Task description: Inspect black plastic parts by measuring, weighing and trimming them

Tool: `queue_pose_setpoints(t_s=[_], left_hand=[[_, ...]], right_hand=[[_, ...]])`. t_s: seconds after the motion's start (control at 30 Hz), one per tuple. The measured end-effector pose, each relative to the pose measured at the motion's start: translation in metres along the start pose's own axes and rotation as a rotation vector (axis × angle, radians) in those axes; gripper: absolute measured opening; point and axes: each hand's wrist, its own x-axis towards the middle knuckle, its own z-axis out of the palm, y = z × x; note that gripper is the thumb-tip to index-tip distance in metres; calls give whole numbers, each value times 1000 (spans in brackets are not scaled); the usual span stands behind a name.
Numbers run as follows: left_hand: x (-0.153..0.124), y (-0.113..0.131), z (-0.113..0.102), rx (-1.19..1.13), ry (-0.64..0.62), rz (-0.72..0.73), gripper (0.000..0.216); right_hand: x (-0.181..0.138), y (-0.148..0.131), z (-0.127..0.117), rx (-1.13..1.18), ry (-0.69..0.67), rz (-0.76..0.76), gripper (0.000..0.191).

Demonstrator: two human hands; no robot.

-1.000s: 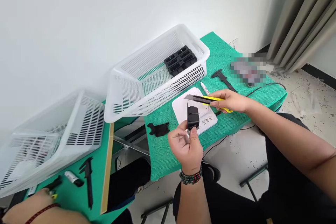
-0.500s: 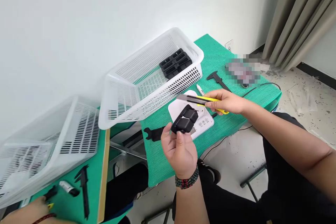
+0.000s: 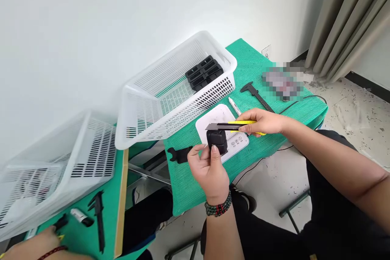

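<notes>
Pinched in the fingers of my left hand (image 3: pixel 210 170) is a black moulded plastic part (image 3: pixel 217 141), held up over a white digital scale (image 3: pixel 210 118). My right hand (image 3: pixel 262 122) is closed around a yellow utility knife (image 3: pixel 236 126). Its bare blade points left and lies along the top edge of the black part; I cannot tell whether it touches. Behind my right hand are a white marker (image 3: pixel 234 106) and a black caliper (image 3: pixel 257 96). A black open-end wrench (image 3: pixel 180 154) lies left of the scale.
A white plastic basket (image 3: pixel 170 124) holds several black parts (image 3: pixel 204 73). Another basket (image 3: pixel 76 170) stands on the left table, beside a second caliper (image 3: pixel 98 219), a capped marker (image 3: pixel 81 217) and another person's hand (image 3: pixel 39 243). A blurred-out object (image 3: pixel 282 83) lies at right.
My left hand has turned the black part so a different side faces up. The knife blade has come down slightly onto or just above its top edge.
</notes>
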Motion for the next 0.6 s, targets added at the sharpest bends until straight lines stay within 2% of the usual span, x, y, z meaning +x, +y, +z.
queue_pose_setpoints(t_s=[0.17, 0.23, 0.3, 0.37, 0.5, 0.53, 0.6], left_hand=[[-7, 3, 1, 168, -37, 164, 40], [-8, 4, 1, 183, -60, 206, 39], [-9, 3, 1, 195, -64, 226, 38], [-9, 1, 0, 207, -52, 241, 37], [-10, 0, -1, 181, -33, 234, 38], [-9, 1, -1, 133, -28, 203, 39], [-6, 5, 0, -8, -24, 114, 41]], right_hand=[[1, 2, -4, -60, 164, 9, 29], [0, 1, -7, 2, 126, -26, 32], [-1, -1, -9, 45, 4, -43, 35], [-1, -3, -11, -1, -34, -29, 32], [2, -4, -12, -168, 245, 16, 21], [2, -4, -12, -160, 272, 19, 21], [2, -4, -11, -94, 233, 2, 25]])
